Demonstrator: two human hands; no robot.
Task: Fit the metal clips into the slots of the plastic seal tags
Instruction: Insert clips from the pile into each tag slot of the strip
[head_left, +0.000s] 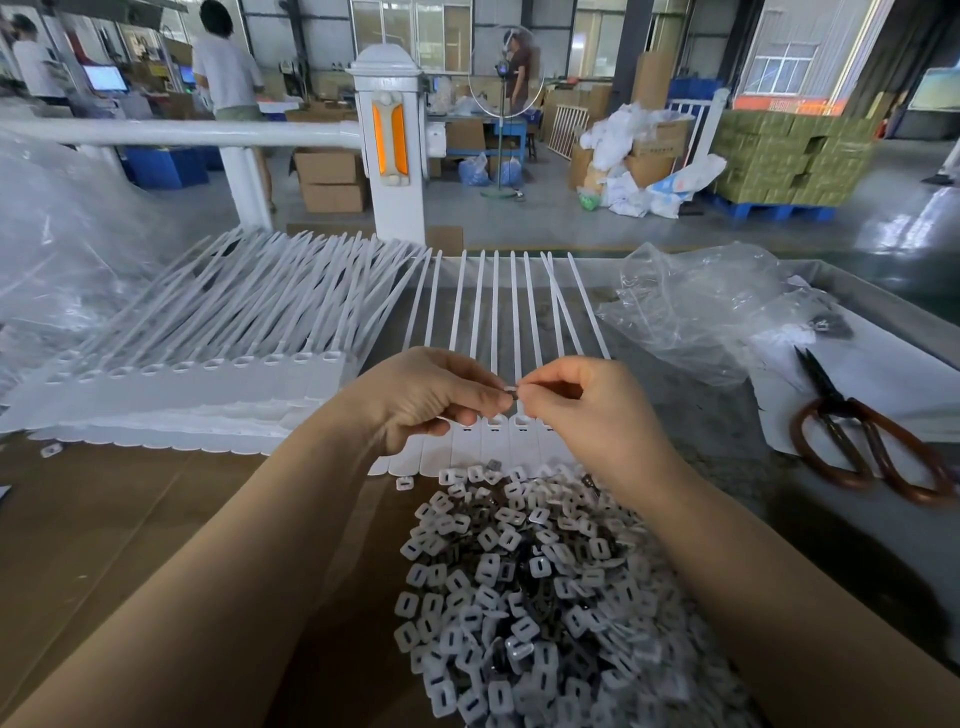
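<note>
My left hand (431, 395) and my right hand (587, 400) meet above the table, and both pinch one small clip (511, 389) between their fingertips. Just below them lies a strip of white plastic seal tags (493, 441) with slots near the heads and long tails (496, 301) running away from me. A big heap of small clips (524, 582), white and dark, lies on the brown cardboard (130, 519) in front of me. To the left sits a thick stack of more white seal tags (197, 374).
Scissors with brown handles (857, 436) lie on white paper at the right. Crumpled clear plastic bags (706, 306) sit at the back right and far left. A white railing post (392, 140) stands beyond the table. People work in the background.
</note>
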